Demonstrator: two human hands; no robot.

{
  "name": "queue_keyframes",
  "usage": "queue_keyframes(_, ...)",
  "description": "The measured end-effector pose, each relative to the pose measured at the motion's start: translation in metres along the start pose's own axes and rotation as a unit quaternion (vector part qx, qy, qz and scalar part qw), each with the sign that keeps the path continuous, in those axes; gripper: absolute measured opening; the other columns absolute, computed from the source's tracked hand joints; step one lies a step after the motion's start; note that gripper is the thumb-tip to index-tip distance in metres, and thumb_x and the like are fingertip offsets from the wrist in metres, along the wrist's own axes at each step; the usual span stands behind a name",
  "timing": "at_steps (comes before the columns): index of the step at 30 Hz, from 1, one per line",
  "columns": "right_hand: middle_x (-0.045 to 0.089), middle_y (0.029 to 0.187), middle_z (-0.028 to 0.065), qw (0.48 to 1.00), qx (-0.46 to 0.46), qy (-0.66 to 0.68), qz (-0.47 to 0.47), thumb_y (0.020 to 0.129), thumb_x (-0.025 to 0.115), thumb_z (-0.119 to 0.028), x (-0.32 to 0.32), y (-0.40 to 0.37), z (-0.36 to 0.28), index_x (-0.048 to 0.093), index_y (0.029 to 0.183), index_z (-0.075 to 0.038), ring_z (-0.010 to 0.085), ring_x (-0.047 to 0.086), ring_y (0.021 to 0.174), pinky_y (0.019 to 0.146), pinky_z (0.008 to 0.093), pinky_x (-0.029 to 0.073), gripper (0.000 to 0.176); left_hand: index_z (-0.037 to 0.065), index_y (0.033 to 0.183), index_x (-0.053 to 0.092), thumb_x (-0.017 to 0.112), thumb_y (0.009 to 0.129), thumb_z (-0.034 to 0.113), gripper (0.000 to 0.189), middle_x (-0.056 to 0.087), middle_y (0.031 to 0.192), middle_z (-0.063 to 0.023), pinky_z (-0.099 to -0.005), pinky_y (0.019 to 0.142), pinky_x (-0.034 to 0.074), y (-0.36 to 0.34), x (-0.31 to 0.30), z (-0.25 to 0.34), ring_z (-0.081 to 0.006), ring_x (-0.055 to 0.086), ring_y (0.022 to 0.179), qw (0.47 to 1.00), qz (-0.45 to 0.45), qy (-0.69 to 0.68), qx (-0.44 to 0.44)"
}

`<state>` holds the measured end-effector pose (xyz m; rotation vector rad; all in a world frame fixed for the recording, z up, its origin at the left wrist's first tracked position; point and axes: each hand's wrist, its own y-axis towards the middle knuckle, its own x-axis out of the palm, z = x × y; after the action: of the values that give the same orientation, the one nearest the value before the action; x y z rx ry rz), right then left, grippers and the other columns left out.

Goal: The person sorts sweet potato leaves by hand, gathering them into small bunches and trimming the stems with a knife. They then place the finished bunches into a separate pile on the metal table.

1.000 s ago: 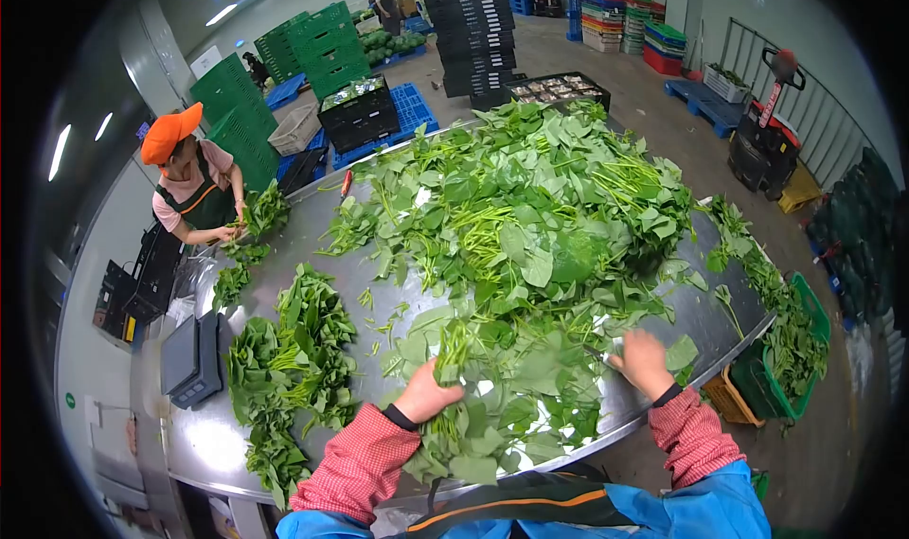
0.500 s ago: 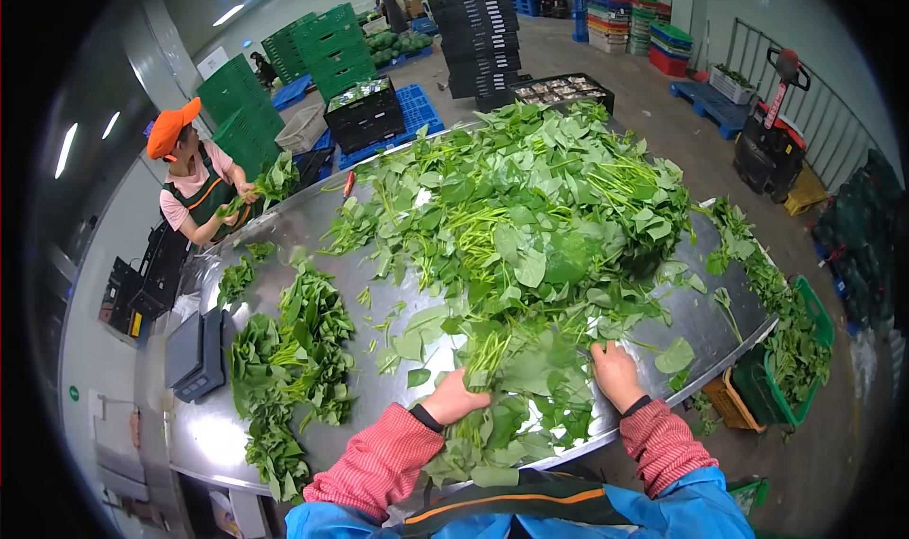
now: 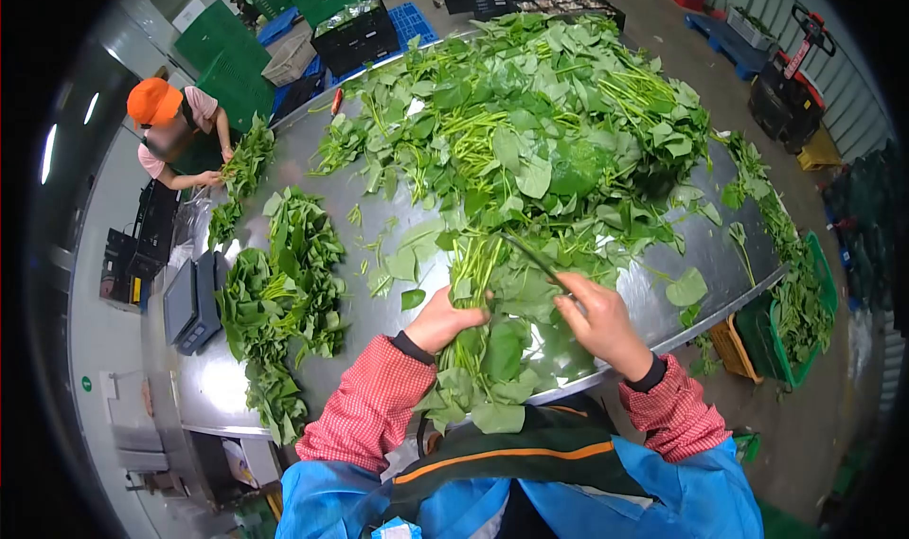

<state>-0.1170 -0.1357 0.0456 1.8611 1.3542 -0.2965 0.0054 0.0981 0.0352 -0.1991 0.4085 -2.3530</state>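
My left hand (image 3: 443, 320) is wrapped round a bunch of leafy green stems (image 3: 472, 266) near the table's front edge. The stem ends point away from me, and the leaves hang back toward my apron. In my right hand (image 3: 603, 321) is a knife (image 3: 532, 258) with a thin dark blade, its tip right at the upper stems of the bunch. Loose leaves lie between and under both hands. Just beyond them rises a large heap of leafy greens (image 3: 559, 151) on the metal table (image 3: 369, 298).
Bundled greens (image 3: 298, 265) lie on the left beside a grey scale (image 3: 192, 302). Across the left edge, a person in an orange cap (image 3: 154, 101) handles greens. A green crate (image 3: 812, 326) with greens stands off the right edge. A red-handled tool (image 3: 337, 102) lies at the far edge.
My right hand has come up from the leaves with a knife and moved to the bunch. The view has tilted downward. The other person has lowered their greens onto the table.
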Motion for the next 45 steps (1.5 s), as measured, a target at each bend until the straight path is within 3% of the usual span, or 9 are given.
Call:
queue_keyframes(12,0.054,0.072,0.0094,0.98,-0.125,-0.136,-0.076,0.079,0.06,-0.012,0.038,0.009,0.025,0.05,0.084,-0.008,0.028,0.059,0.063,0.054,0.0381,0.049,0.012,0.001,0.108,0.059,0.065,0.075,0.005,0.033,0.063,0.094,-0.0017,-0.028,0.08,0.047,-0.015,0.027,0.022,-0.0114,0.057,0.086,0.998,0.011,0.055,0.016)
queue_keyframes(15,0.052,0.07,0.0093,0.978,-0.015,-0.199,-0.054,0.084,0.059,-0.01,0.025,-0.038,0.092,0.052,0.087,-0.006,0.0288,0.059,0.063,0.054,0.0378,0.049,0.009,0.001,0.108,0.058,0.066,0.074,0.007,0.035,0.064,0.092,-0.0046,-0.0298,0.079,0.049,-0.031,0.007,0.053,-0.0137,0.059,0.084,0.977,0.088,0.184,0.053)
queue_keyframes(19,0.052,0.071,0.008,0.982,-0.047,-0.183,-0.014,0.084,0.059,-0.008,0.015,-0.017,0.04,0.052,0.088,-0.007,0.0241,0.059,0.063,0.053,0.0347,0.048,0.008,0.001,0.105,0.058,0.069,0.07,0.012,0.038,0.064,0.089,-0.0222,-0.0411,0.076,0.051,-0.015,-0.009,0.022,-0.0388,0.063,0.084,0.915,0.146,0.354,0.124)
queue_keyframes(25,0.053,0.073,0.0081,0.973,-0.116,-0.194,-0.044,0.083,0.057,-0.007,0.026,0.012,0.002,0.054,0.09,-0.007,0.022,0.06,0.069,0.054,0.0343,0.049,0.007,0.001,0.102,0.059,0.069,0.067,0.013,0.039,0.062,0.089,-0.0246,-0.0472,0.074,0.05,-0.013,0.021,0.04,-0.0437,0.059,0.086,0.863,0.147,0.474,0.095)
queue_keyframes(26,0.054,0.074,0.0086,0.974,-0.104,-0.197,-0.054,0.083,0.056,-0.007,0.031,0.006,0.017,0.054,0.09,-0.007,0.0231,0.06,0.07,0.054,0.0352,0.049,0.007,0.001,0.104,0.058,0.069,0.07,0.01,0.037,0.065,0.088,-0.0183,-0.0405,0.074,0.051,-0.013,0.02,0.044,-0.0347,0.064,0.082,0.864,0.132,0.475,0.106)
queue_keyframes(30,0.058,0.082,0.0133,0.966,0.155,-0.2,-0.05,0.087,0.06,-0.022,0.018,-0.051,0.108,0.057,0.102,-0.006,0.0324,0.06,0.075,0.063,0.0397,0.051,0.022,0.001,0.108,0.056,0.068,0.076,0.007,0.034,0.061,0.089,0.0001,-0.0264,0.075,0.049,-0.015,-0.013,0.026,-0.0089,0.056,0.081,0.976,0.117,0.161,0.09)
queue_keyframes(36,0.056,0.101,0.0227,0.964,0.115,-0.209,-0.119,0.074,0.074,-0.046,-0.007,0.0,0.046,0.041,0.136,0.001,0.0371,0.055,0.097,0.085,0.0427,0.046,0.084,0.005,0.122,0.05,0.07,0.083,0.014,0.045,0.063,0.095,-0.0042,-0.0281,0.076,0.049,0.001,-0.033,0.022,-0.0138,0.06,0.084,0.985,0.1,-0.122,0.073)
queue_keyframes(41,0.05,0.13,0.025,0.961,0.122,0.043,-0.244,0.077,0.072,-0.051,0.02,0.063,-0.003,0.036,0.138,0.004,0.0357,0.051,0.118,0.101,0.0414,0.041,0.09,0.005,0.13,0.046,0.066,0.089,0.018,0.047,0.065,0.096,-0.0061,-0.0295,0.074,0.053,0.014,-0.02,0.034,-0.0163,0.063,0.085,0.972,0.11,-0.192,0.079)
queue_keyframes(45,0.057,0.126,0.0171,0.854,0.086,0.349,-0.376,0.078,0.077,-0.041,0.073,0.056,0.004,0.037,0.138,0.0,0.0278,0.055,0.113,0.1,0.0375,0.043,0.083,0.005,0.121,0.052,0.065,0.09,0.019,0.036,0.065,0.095,-0.0054,-0.0296,0.07,0.054,0.02,-0.006,0.038,-0.0153,0.064,0.08,0.955,0.147,-0.246,0.079)
